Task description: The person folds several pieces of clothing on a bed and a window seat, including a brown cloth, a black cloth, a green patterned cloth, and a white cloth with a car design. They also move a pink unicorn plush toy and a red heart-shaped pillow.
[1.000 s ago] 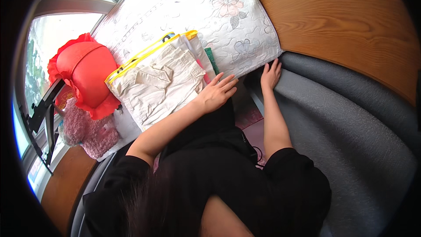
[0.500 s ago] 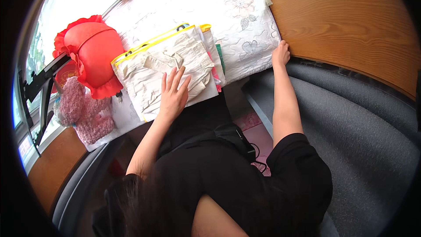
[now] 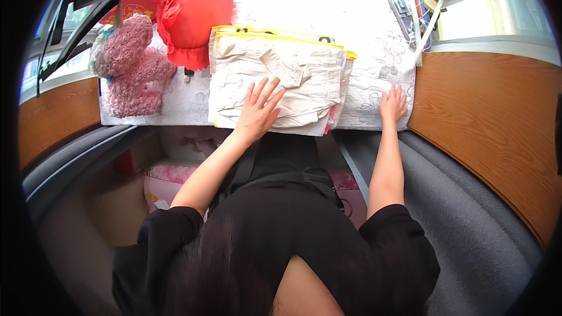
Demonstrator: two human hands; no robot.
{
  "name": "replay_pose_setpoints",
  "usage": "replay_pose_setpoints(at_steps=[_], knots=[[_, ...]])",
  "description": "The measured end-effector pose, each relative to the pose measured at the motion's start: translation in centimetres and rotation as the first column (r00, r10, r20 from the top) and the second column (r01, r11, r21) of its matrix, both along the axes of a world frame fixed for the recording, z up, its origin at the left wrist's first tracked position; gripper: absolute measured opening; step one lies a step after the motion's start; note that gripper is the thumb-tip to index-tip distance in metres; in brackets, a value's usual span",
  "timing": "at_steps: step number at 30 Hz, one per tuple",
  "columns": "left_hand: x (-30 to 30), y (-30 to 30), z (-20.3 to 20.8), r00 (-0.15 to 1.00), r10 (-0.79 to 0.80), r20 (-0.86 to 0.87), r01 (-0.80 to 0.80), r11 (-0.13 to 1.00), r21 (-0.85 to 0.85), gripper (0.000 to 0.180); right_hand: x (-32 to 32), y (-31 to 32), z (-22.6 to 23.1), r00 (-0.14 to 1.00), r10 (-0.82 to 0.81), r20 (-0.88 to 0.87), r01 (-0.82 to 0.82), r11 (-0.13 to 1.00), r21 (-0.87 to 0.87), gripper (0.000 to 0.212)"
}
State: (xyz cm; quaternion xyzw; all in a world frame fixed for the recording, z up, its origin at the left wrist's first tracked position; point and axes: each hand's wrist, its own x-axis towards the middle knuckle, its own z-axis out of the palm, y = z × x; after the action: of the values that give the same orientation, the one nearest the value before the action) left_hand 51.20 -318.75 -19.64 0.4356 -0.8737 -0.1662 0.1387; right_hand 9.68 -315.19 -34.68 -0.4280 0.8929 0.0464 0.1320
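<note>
White quilted cloth (image 3: 363, 17) is spread over the counter. The left hand (image 3: 257, 111) is laid flat, fingers spread, on the folded beige garment (image 3: 281, 76); right of the garment, the right hand (image 3: 393, 104) is pressed open on the cloth.

Clear yellow-edged garment package (image 3: 281, 76) lies centre; possibly others beneath.

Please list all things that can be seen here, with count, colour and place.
garment: one, beige, folded, middle of the cover, on yellow-edged sheets
cover: one, white with flower pattern, across the top
cushion: one, red, frilled, top left
plush toy: one, pink, left on the cover
wood surface: brown, right
grey surface: lower right
left hand: flat on the garment
right hand: flat on the cover's right edge
</note>
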Motion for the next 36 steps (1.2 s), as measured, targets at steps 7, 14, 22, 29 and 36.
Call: replay_pose_setpoints(at_steps=[7, 14, 22, 29, 36], knots=[[9.2, 0.5, -1.0, 0.820, 0.528, -0.220, -0.534, 0.845, 0.036, 0.055, 11.2, -2.9, 8.7, 0.939, 0.238, 0.248, -0.017, 0.753, -0.657, 0.036], [10.5, -2.8, -3.7, 0.575, 0.800, -0.173, -0.600, 0.556, 0.575, 0.063, 23.6, -2.3, 12.7, 0.879, 0.153, 0.452, 0.110, 0.857, -0.503, 0.069], [10.3, -4.0, -0.6, 0.802, 0.515, -0.302, -0.295, 0.782, 0.549, 0.037, 21.6, -1.5, 11.8, 0.839, 0.064, 0.540, 0.181, 0.904, -0.388, 0.079], [9.1, -2.0, -1.4, 0.704, 0.567, -0.427, -0.214, 0.743, 0.634, 0.049, 22.6, -1.9, 12.3, 0.884, -0.102, 0.457, 0.259, 0.919, -0.297, 0.076], [9.1, -2.8, 1.1, 0.570, 0.714, -0.406, -0.034, 0.514, 0.857, 0.047, 23.6, -1.9, 13.3, 0.965, 0.003, 0.263, 0.118, 0.889, -0.442, 0.072]])
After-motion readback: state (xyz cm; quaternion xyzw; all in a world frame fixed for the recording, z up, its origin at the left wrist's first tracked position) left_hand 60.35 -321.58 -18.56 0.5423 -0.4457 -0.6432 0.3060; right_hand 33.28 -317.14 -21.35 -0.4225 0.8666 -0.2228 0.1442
